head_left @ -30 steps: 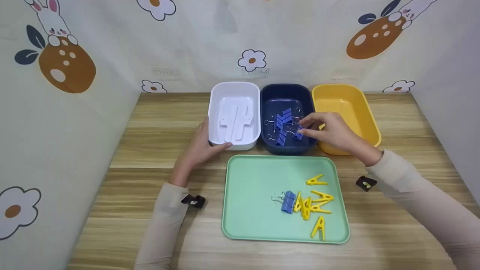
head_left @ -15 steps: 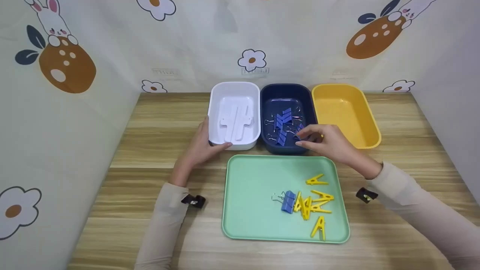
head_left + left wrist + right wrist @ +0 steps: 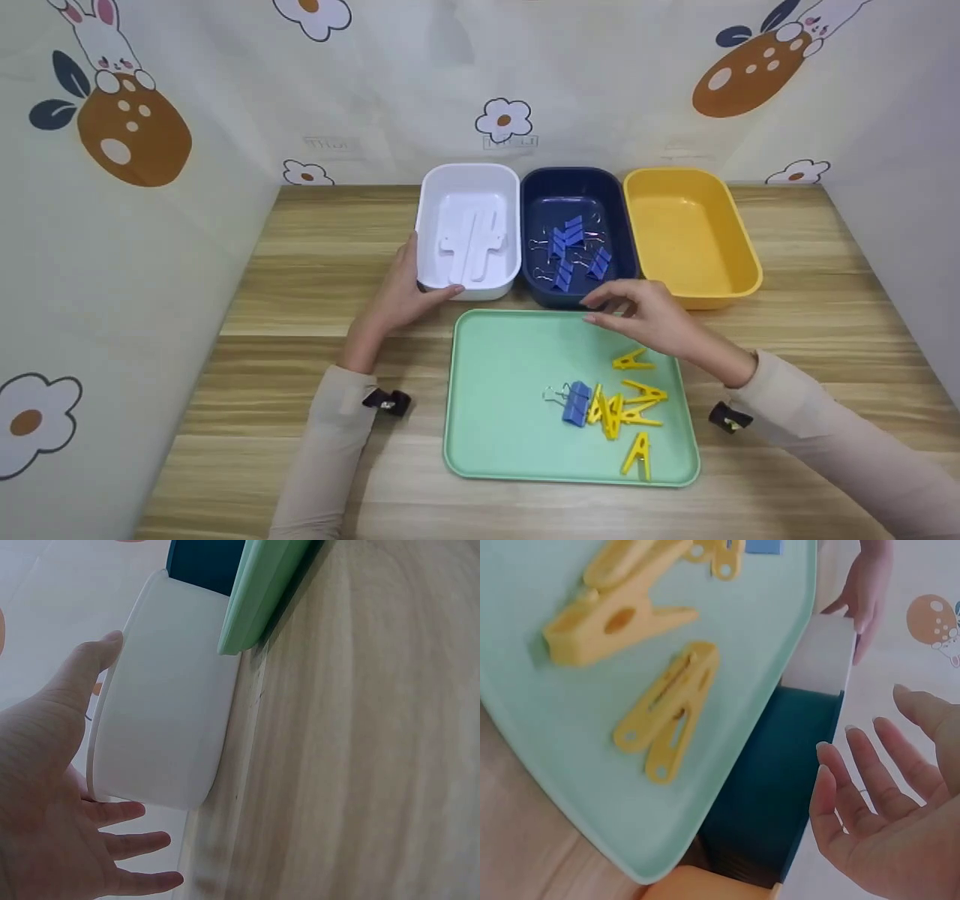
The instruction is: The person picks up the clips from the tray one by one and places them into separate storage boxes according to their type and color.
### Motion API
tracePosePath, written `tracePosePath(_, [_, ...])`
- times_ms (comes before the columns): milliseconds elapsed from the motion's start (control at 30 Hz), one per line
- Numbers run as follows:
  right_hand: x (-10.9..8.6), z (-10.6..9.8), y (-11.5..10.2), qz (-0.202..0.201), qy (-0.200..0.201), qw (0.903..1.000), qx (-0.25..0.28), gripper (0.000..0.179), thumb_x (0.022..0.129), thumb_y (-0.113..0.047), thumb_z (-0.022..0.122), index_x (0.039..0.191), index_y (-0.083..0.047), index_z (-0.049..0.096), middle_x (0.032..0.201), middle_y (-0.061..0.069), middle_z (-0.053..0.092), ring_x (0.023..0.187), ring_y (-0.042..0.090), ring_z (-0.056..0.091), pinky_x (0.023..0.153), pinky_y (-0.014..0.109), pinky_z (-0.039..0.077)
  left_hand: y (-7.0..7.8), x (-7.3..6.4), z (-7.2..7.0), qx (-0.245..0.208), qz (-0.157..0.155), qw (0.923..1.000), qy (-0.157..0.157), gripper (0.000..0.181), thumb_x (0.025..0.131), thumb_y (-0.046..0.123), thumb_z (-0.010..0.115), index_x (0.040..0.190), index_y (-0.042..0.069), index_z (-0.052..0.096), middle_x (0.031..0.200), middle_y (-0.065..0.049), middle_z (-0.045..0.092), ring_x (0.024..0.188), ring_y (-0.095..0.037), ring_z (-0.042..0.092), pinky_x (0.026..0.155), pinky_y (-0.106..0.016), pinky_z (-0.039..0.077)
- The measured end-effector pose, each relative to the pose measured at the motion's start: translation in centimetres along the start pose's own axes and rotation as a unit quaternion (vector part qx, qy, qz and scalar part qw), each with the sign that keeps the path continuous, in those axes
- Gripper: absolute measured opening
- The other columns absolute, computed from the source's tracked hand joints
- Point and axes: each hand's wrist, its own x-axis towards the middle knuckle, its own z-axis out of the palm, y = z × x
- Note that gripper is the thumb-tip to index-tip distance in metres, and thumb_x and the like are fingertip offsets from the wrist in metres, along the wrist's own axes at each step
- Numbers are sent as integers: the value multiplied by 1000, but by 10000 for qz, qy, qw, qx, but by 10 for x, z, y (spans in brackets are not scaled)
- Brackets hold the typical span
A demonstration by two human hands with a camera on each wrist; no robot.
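My left hand (image 3: 397,296) rests at the near left corner of the white bin (image 3: 427,202), its thumb at the rim. In the left wrist view its fingers lie loosely extended by the bin's wall (image 3: 161,697). My right hand (image 3: 649,319), holding nothing, hovers over the back edge of the green tray (image 3: 502,420), fingers loosely bent. Several blue binder clips (image 3: 598,263) lie in the navy bin (image 3: 574,184) just beyond it. Another blue binder clip (image 3: 576,405) lies on the tray beside several yellow clothespins (image 3: 637,454). The right wrist view shows a yellow clothespin (image 3: 671,709) close up.
The three bins stand in a row at the back, with the yellow bin (image 3: 686,225) on the right. Long white plastic pieces (image 3: 476,244) lie in the white bin. A patterned curtain (image 3: 390,97) hangs behind the wooden table (image 3: 300,270).
My right hand has drawn back from over the navy bin towards the tray, leaving a blue binder clip in the bin. The left hand has stayed at the white bin.
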Motion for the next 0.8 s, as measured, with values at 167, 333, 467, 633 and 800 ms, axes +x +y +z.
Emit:
tracePosePath(167, [-4,8,2,-52,-228,9997,31,25,98,-16,76,117,0,76,116,17,77,98,26,72,82,34,61,0,0,0,-66,22,10000,9,117,86,39,89,168,3,14,168,-22,31,153,-36,32,129,-50,24])
tracePosePath(333, [-9,17,3,-218,-527,9983,89,26,99,-17,76,118,0,76,116,16,77,98,27,72,83,33,61,0,-1,0,-64,-40,10000,-6,117,85,39,89,168,4,14,167,-21,32,152,-36,34,128,-51,26])
tracePosePath(467, [-12,25,4,-239,-796,9963,227,27,100,-19,75,120,-1,76,116,14,78,100,25,71,84,31,61,1,-2,-1,-67,-98,9999,-16,119,85,39,89,169,5,12,167,-22,32,151,-35,34,128,-50,26])
tracePosePath(633, [-15,33,7,-232,-1099,9928,412,27,100,-21,74,120,-3,77,116,11,78,98,19,70,85,27,59,0,-2,0,-43,-87,10000,-21,119,86,39,88,169,4,11,168,-22,30,153,-35,32,129,-50,25])
tracePosePath(800, [-16,37,8,-345,-1310,9897,465,26,100,-23,75,118,-5,78,115,8,79,100,17,69,86,27,58,-1,0,-1,-52,107,9999,-14,114,86,37,88,167,3,17,165,-22,36,150,-36,35,128,-51,26])
